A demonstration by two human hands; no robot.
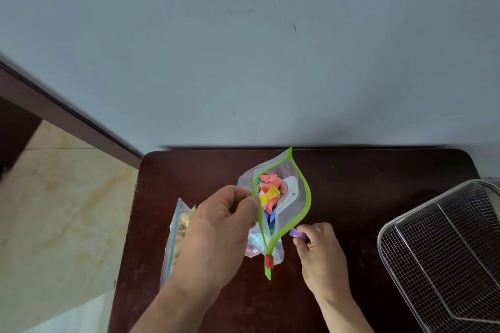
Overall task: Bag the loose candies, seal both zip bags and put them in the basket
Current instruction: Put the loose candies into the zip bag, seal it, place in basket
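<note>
green-rimmed bag (305,192) with red slider (269,261); purple candy (297,233); dark brown table (365,170).

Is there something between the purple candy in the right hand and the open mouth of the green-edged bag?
Nothing visible blocks it. The right hand pinches the purple candy just right of the green-edged bag. The left hand holds the mouth open from the other side, away from the candy's path.
</note>
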